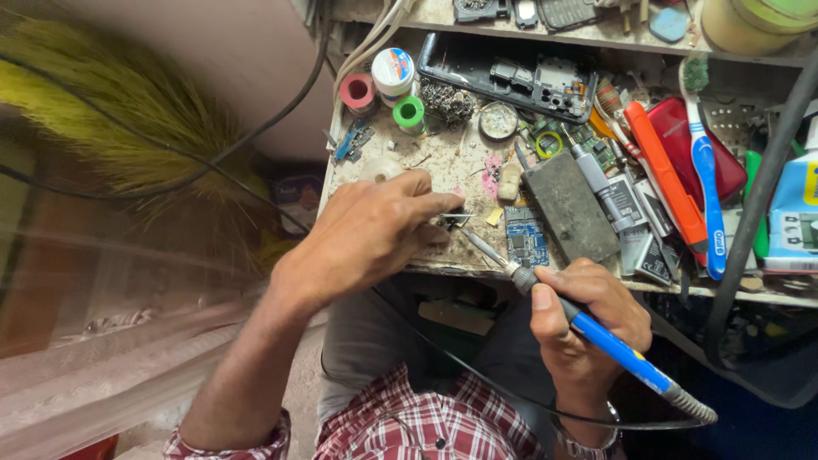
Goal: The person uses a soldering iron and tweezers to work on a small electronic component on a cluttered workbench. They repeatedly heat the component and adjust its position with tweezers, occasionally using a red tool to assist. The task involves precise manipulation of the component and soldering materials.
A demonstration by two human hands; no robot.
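My right hand (588,319) grips a blue-handled soldering iron (609,341) like a pen, its metal tip (477,243) reaching up-left over the worn workbench (443,162). My left hand (375,230) pinches a small metal part (456,219) with thumb and forefinger, right at the iron's tip. A small blue circuit board (527,237) lies on the bench just right of the tip. The iron's black cable runs off toward the lower right.
Solder spools in red (358,89), white (393,70) and green (410,112) stand at the back left. A dark slab (569,204), opened phone frame (511,77), orange-handled tool (665,175), blue toothbrush (705,179) and batteries crowd the right. A broom (119,111) lies left.
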